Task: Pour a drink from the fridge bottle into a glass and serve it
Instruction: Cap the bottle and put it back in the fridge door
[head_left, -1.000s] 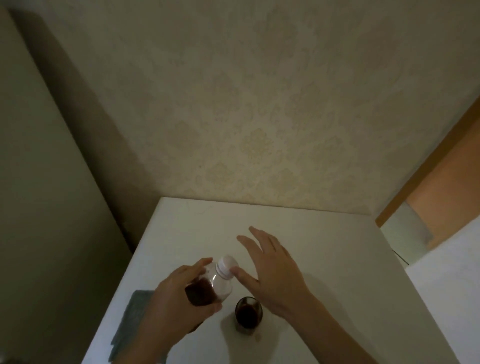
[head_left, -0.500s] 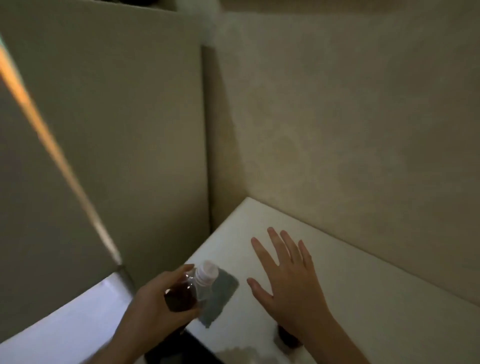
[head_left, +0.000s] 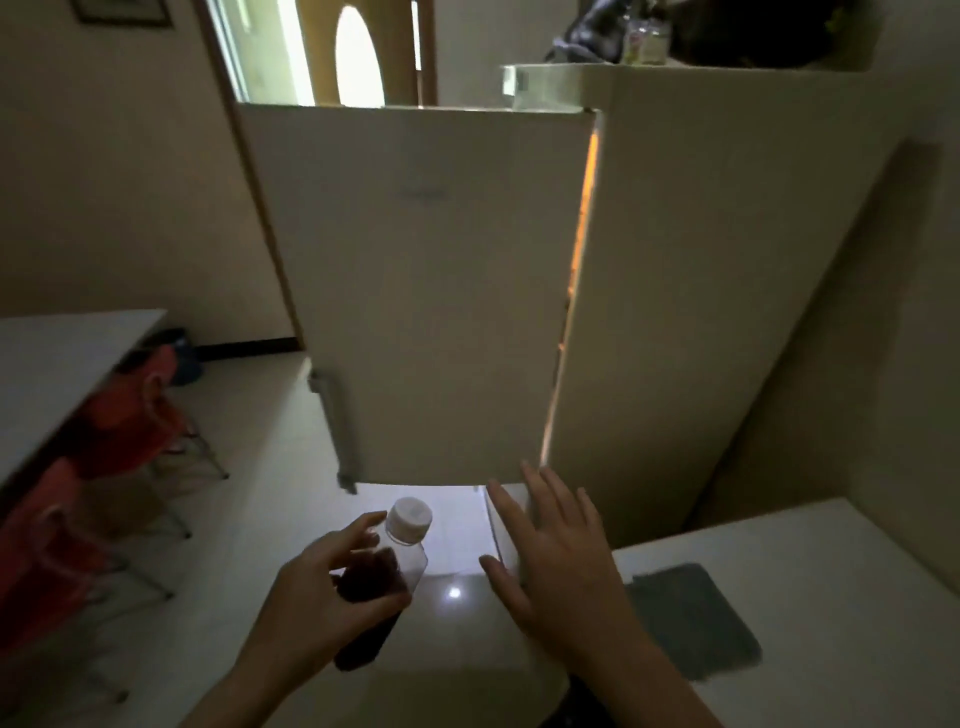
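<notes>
At the far left I see a grey-topped side table (head_left: 62, 358) with red chairs (head_left: 130, 415) tucked under it, standing on the pale floor (head_left: 249, 467). Moving right, my left hand (head_left: 317, 597) holds the bottle (head_left: 387, 577) around its middle, fingers (head_left: 358, 535) wrapped and clamped on it. The bottle is tilted, its white cap (head_left: 411, 517) on and pointing up and to the right, with dark liquid filling its lower part and the clear neck above. It hangs in the air over the floor, below the bottom edge of the fridge door (head_left: 415, 291).

That door stands ajar, its handle (head_left: 335, 431) on the left edge, and a thin orange strip of light (head_left: 579, 249) shows along the hinge side where it meets the fridge body (head_left: 717, 312). Just right of the bottle, my right hand (head_left: 561, 566) is flat and empty, fingers spread apart, reaching toward the door's lower corner; I cannot tell whether it touches. Further right lies the white table (head_left: 841, 597) with a dark grey cloth (head_left: 691, 618) flat on it. Some items sit on top of the fridge, too blurred to identify.
</notes>
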